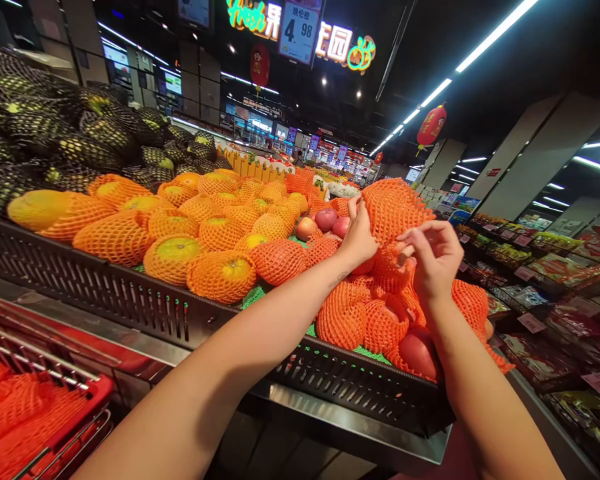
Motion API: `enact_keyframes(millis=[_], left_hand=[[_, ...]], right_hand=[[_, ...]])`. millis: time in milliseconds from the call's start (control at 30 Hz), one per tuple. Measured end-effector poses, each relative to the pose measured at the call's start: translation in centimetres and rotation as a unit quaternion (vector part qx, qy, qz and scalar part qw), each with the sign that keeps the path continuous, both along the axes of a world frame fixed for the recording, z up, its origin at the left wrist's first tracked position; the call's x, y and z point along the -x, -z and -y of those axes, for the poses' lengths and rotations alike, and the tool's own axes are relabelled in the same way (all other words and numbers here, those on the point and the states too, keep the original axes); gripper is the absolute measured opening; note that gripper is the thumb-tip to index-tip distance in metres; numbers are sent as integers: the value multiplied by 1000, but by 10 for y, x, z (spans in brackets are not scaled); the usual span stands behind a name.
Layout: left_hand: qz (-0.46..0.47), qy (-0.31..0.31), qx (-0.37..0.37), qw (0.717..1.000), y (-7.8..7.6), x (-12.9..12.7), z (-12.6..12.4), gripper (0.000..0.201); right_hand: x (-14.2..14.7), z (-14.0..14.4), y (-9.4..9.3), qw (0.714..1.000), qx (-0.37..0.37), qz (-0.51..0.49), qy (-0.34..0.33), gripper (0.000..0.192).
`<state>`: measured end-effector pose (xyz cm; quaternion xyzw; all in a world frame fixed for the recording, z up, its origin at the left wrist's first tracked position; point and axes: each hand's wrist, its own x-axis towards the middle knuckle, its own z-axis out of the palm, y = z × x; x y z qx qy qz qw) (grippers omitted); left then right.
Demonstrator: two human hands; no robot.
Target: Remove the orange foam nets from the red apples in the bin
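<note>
- Orange-red foam net (395, 207), bulging, is held up over the sleeved fruit (343, 317) at the right end of the black crate (340, 380).
- The left hand (361, 235) pinches the net's left side; a light hold suits, since such mesh probably tears under hard tugging.
- The right hand (436, 261) has its fingertips by the lower edge; whether they grip it, I cannot tell.
- Best to spread that edge evenly and support any contents from below, as they are hidden.

Head view: forward and down, close to black crate (360, 381).
</note>
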<state>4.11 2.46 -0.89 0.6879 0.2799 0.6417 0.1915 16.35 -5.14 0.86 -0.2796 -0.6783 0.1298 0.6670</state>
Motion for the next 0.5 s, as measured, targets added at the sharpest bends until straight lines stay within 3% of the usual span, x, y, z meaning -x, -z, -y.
enact_keyframes(millis=[133,233,300,500], left_hand=[[-2,49,-67,997,-3,-1,1,61],[-31,80,-93,992,-4,-1,2,67],[-50,97,-100,989,-3,-1,3,70],[-78,150,-105,980,-4,0,0,62]], right_hand=[[-21,-11,-7,986,48,-146,63,57],[-27,-16,-10,982,160,-104,6,68],[-23,-15,-10,980,189,-55,-25,75],[-9,-16,-4,980,172,-81,-56,57]])
